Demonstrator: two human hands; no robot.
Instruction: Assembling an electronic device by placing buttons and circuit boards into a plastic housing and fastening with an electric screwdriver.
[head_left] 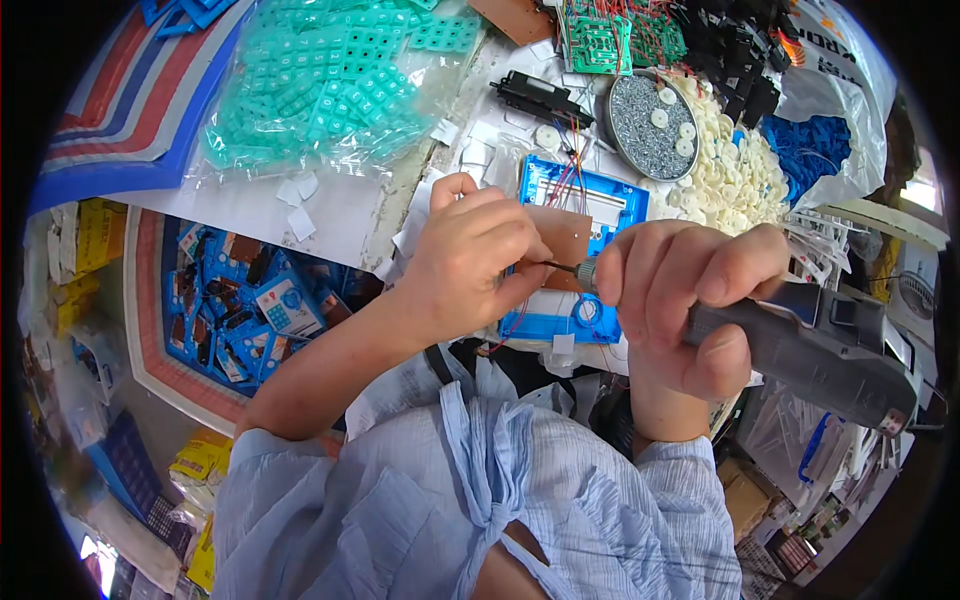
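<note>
My right hand (690, 300) is wrapped round a grey electric screwdriver (820, 355), its bit pointing left. My left hand (475, 255) is closed in a pinch at the tip of the bit; what the fingertips hold there is too small to make out. Beneath both hands lies a blue plastic housing (630, 205), open side up, with thin coloured wires (572, 165) running out of its far end. A brown board (565, 232) rests over the housing's middle, partly behind my left fingers. The black module (543, 98) lies just beyond the housing.
Silver screws fill a round dish (650, 140), with white discs on top. Beside it are heaped cream plastic parts (735, 165) and green circuit boards (600, 42). A clear bag of teal keypads (340, 85) lies far left. Blue assembled units fill a bin (150, 310) at left.
</note>
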